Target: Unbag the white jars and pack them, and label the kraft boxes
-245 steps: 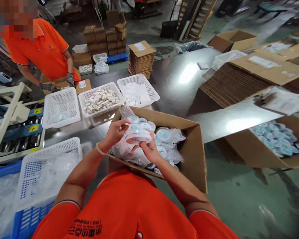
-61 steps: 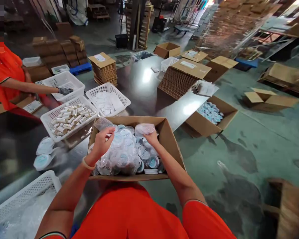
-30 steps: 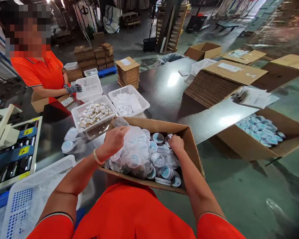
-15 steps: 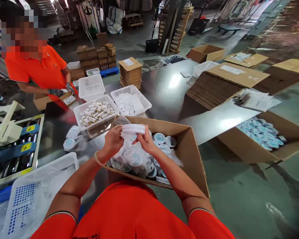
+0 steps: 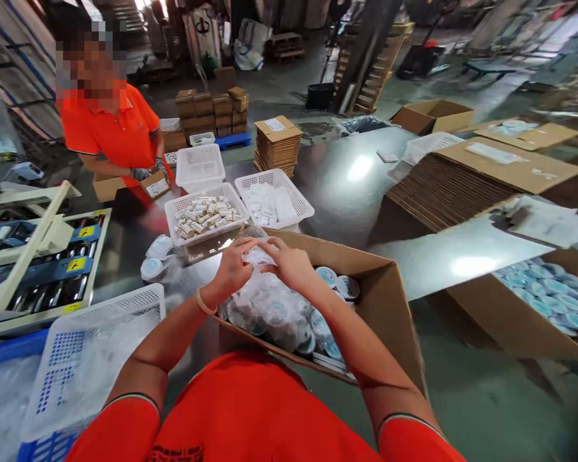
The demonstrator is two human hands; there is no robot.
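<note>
Above the open cardboard box (image 5: 395, 308), my left hand (image 5: 235, 266) and my right hand (image 5: 291, 262) come close together. Between them they grip a white round item (image 5: 259, 256), partly covered by the fingers. Clear plastic wrap (image 5: 274, 308) and several round containers with white and blue lids (image 5: 347, 287) fill the box below. Two wrapped round containers (image 5: 151, 268) rest on the metal table to the left of my left hand.
White baskets with small rolls (image 5: 207, 215) and packets (image 5: 264, 204) stand beyond the box. Flattened cartons (image 5: 453, 186) are stacked at right, near another box of containers (image 5: 549, 292). A co-worker (image 5: 110, 128) stands at left by a roller conveyor (image 5: 52, 263).
The view has turned left, so the surroundings sit further right. The white item has tilted from edge-on and is now more covered, with my right hand reaching over it.
</note>
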